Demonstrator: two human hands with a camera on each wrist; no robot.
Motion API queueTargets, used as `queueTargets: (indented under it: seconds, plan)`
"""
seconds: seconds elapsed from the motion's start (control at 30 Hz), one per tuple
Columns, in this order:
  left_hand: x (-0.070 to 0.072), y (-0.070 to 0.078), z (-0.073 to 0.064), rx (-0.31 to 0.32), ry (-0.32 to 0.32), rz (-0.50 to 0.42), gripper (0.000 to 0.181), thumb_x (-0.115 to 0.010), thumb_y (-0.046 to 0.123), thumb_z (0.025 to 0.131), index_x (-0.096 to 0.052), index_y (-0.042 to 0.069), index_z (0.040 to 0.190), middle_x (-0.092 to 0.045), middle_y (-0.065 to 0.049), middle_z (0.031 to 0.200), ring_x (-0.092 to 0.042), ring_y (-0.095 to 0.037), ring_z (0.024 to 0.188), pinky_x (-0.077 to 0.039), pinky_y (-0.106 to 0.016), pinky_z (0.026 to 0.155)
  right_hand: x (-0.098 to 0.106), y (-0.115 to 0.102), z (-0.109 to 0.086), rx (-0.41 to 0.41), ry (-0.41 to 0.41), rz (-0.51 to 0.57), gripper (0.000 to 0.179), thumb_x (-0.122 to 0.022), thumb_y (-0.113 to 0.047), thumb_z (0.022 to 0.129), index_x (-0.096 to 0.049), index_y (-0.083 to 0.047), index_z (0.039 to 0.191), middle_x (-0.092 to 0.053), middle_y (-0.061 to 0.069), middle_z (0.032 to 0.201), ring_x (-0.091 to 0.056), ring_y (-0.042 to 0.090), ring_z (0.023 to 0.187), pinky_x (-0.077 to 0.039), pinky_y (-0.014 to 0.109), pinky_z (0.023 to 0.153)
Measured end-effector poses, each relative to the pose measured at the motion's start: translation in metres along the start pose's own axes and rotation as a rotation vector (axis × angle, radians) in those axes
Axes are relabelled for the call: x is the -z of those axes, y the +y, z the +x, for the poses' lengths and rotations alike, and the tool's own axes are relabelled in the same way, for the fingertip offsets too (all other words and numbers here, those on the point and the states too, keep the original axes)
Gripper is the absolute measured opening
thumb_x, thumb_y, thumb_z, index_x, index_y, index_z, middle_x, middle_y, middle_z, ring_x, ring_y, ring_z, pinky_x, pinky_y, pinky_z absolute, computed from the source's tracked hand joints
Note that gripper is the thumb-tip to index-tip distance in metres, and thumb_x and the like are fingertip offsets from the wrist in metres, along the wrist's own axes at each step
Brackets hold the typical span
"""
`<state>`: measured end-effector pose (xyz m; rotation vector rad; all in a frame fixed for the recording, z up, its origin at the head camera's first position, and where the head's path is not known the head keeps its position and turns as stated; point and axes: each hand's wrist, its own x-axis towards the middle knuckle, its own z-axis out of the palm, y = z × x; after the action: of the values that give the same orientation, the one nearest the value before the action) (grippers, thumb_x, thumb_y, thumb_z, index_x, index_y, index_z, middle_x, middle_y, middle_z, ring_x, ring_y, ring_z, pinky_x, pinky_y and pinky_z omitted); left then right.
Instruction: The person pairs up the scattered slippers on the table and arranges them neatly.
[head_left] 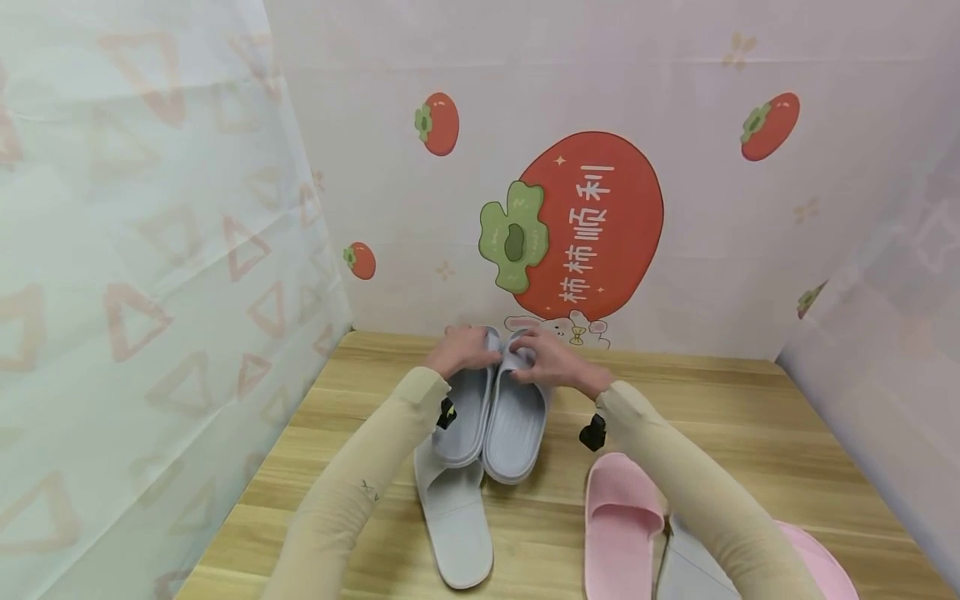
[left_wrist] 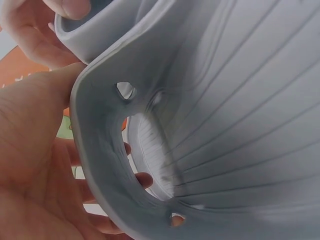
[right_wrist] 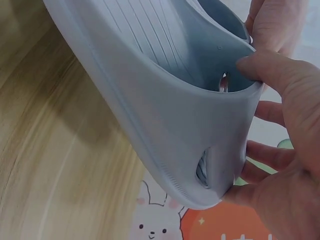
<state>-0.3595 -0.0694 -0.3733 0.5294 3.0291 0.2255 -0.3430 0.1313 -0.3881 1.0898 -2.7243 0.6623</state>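
Note:
Two blue-grey slippers stand side by side, toes toward the back wall. My left hand (head_left: 468, 348) grips the toe end of the left slipper (head_left: 463, 421); in the left wrist view its fingers (left_wrist: 144, 180) show through the opening in the upper. My right hand (head_left: 555, 360) grips the right slipper (head_left: 517, 425) by the toe. In the right wrist view its thumb (right_wrist: 255, 69) hooks over the rim of the upper and the fingers curl round the outside. A light grey slide (head_left: 461, 533) lies just under the left slipper's heel, its upper part hidden.
A pink slipper (head_left: 618, 550) lies on the wooden tabletop (head_left: 540, 533) at the front right. Beside it, another grey slipper (head_left: 690, 571) and a second pink slipper (head_left: 825, 558) are partly hidden by the right sleeve. A printed back wall (head_left: 405, 208) and side walls enclose the table.

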Motion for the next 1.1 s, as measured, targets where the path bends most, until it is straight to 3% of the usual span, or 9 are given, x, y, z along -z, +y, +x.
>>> queueTargets:
  seconds: [0.23, 0.57, 0.87, 1.1]
  plan:
    - [0.000, 0.001, 0.006, -0.002, 0.021, -0.024, 0.052, -0.059, 0.045, 0.088, -0.061, 0.009, 0.126, -0.067, -0.010, 0.115, -0.056, -0.030, 0.112, -0.041, -0.047, 0.095, 0.004, 0.007, 0.003, -0.017, -0.028, 0.019, 0.041, -0.077, -0.025, 0.081, -0.069, -0.004, 0.116, -0.051, 0.018, 0.143, -0.055, 0.034, 0.119, -0.048, 0.048, 0.097]
    - [0.001, 0.007, 0.016, -0.004, 0.020, -0.010, 0.042, -0.057, 0.043, 0.089, -0.063, 0.008, 0.112, -0.067, -0.009, 0.105, -0.058, -0.028, 0.099, -0.041, -0.045, 0.090, 0.011, 0.015, 0.006, -0.060, -0.042, 0.003, 0.041, -0.076, -0.028, 0.082, -0.070, -0.006, 0.116, -0.060, 0.019, 0.128, -0.057, 0.029, 0.107, -0.051, 0.042, 0.086]
    - [-0.001, 0.011, 0.022, 0.008, 0.025, -0.020, 0.036, -0.057, 0.042, 0.088, -0.064, 0.010, 0.102, -0.067, -0.008, 0.102, -0.058, -0.026, 0.094, -0.042, -0.044, 0.088, 0.013, 0.022, 0.006, -0.066, -0.057, 0.032, 0.041, -0.075, -0.027, 0.082, -0.070, -0.007, 0.117, -0.058, 0.020, 0.131, -0.054, 0.032, 0.115, -0.049, 0.046, 0.090]
    - [-0.004, 0.010, 0.030, 0.024, 0.017, -0.022, 0.043, -0.056, 0.045, 0.088, -0.065, 0.010, 0.111, -0.068, -0.009, 0.111, -0.059, -0.027, 0.101, -0.042, -0.044, 0.092, 0.014, 0.027, 0.009, -0.108, -0.076, 0.038, 0.043, -0.075, -0.028, 0.083, -0.069, -0.007, 0.120, -0.057, 0.020, 0.129, -0.053, 0.029, 0.107, -0.049, 0.042, 0.087]
